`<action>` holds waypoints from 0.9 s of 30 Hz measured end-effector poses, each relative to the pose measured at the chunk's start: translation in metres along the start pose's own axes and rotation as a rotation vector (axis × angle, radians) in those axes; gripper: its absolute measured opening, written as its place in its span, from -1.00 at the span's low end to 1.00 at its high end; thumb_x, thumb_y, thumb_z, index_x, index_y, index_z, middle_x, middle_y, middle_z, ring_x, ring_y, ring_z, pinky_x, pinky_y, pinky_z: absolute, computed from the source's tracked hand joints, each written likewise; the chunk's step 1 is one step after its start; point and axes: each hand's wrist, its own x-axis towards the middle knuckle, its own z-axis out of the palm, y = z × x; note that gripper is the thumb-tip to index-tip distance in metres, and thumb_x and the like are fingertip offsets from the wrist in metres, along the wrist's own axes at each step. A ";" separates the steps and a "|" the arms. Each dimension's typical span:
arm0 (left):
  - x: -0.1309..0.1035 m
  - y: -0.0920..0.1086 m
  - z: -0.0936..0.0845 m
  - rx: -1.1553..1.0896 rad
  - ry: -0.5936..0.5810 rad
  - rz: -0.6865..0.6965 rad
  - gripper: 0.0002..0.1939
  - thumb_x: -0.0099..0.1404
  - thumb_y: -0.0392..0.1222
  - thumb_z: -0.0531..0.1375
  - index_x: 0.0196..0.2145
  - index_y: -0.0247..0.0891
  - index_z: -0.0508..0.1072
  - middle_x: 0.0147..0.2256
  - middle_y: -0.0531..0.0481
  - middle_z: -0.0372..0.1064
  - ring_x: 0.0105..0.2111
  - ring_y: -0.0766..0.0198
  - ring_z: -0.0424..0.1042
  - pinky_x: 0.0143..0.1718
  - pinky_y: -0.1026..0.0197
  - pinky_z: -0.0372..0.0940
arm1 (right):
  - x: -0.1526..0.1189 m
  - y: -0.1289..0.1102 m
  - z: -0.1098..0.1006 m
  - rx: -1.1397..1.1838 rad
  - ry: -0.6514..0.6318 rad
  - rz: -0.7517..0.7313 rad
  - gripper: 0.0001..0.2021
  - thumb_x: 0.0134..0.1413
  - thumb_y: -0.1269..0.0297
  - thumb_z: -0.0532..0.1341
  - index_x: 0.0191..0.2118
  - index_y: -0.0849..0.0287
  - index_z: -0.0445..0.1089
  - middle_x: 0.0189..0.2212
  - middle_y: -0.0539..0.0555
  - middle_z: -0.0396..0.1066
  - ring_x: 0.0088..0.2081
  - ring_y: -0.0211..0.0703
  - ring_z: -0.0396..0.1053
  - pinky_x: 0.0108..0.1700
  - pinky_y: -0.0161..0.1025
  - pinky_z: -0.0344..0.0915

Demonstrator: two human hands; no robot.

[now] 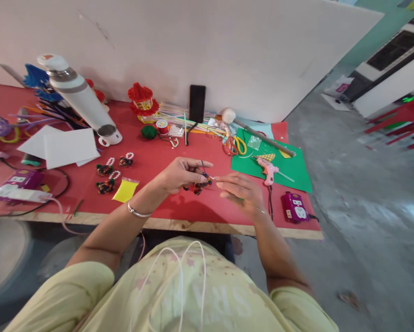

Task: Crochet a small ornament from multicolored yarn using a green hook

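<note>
My left hand (pixel 181 176) is closed on a small dark multicoloured crochet piece (pixel 198 186), its index finger stretched out with a strand of dark yarn (pixel 203 166) over it. In my right hand (pixel 241 190), a thin metal crochet hook (pixel 212 178) is pinched between thumb and fingers, its tip at the crochet piece. The hook's far end is hidden by the hand. Several similar crochet pieces with white bead loops (pixel 106 186) lie to the left, beside a yellow packet (pixel 126 190).
A tall white flask (pixel 79 99) stands at the back left. Scissors (pixel 239 145), a pink glue gun (pixel 269 169) and a green sheet (pixel 297 170) lie on the right. A purple power box (pixel 294 207) sits near the front right edge. A phone (pixel 197 103) leans against the white board.
</note>
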 end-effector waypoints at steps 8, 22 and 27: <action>0.003 -0.004 -0.008 0.077 -0.087 -0.005 -0.55 -0.07 -0.30 0.52 -0.15 -0.36 0.72 -0.52 0.00 0.48 -0.59 0.41 0.31 -0.57 0.34 0.08 | 0.002 -0.008 -0.009 0.107 -0.001 0.057 -0.66 0.31 0.40 0.31 0.14 -0.04 0.52 -0.05 0.13 0.70 -0.05 -0.08 0.67 -0.01 -0.05 0.58; 0.005 -0.015 0.013 -0.024 0.007 0.058 -0.42 -0.01 -0.21 0.57 0.01 -0.32 0.68 -0.46 -0.03 0.58 -0.56 0.37 0.45 -0.56 0.35 0.24 | -0.013 -0.013 0.004 -0.032 0.172 0.073 -0.65 0.30 0.39 0.31 0.14 -0.06 0.52 -0.01 0.15 0.69 -0.06 -0.04 0.65 -0.06 -0.03 0.59; 0.005 -0.015 0.018 -0.106 0.047 0.082 -0.52 0.00 -0.23 0.56 -0.08 -0.33 0.70 -0.38 -0.06 0.61 -0.47 0.35 0.52 -0.46 0.35 0.34 | -0.017 -0.014 0.007 -0.010 0.215 0.118 -0.70 0.34 0.33 0.28 0.12 -0.07 0.53 -0.02 0.15 0.68 -0.07 -0.03 0.65 -0.07 0.00 0.59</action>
